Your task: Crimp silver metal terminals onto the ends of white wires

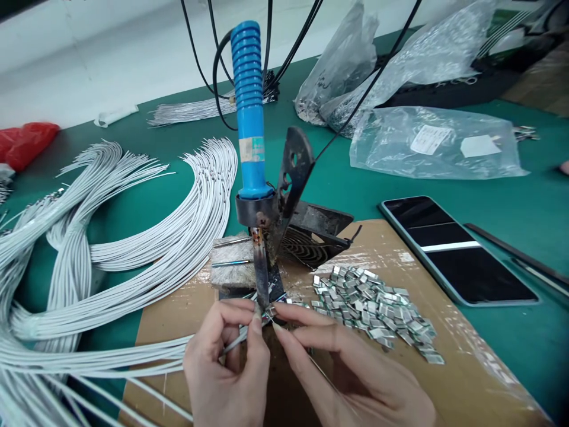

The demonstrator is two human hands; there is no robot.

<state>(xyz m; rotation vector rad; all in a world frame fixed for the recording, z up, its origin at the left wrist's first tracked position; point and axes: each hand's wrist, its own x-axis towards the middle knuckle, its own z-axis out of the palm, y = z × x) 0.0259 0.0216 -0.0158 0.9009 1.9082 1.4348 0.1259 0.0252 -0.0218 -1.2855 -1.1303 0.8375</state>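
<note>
Left hand (224, 370) clamped on white wire (233, 342); right hand (342, 373) clamped on metal clip (269, 311). Both grips just beside soldering iron (248, 101).

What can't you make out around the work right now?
All in the head view:
Blue-handled soldering iron: tip hidden by the left hand and right hand.
Tiny silver metal piece at the fingertips: shape too small to tell.
Clear plastic bag: label text too small to read.
White wire bundles: ends cut off by the left and bottom edges.
</note>
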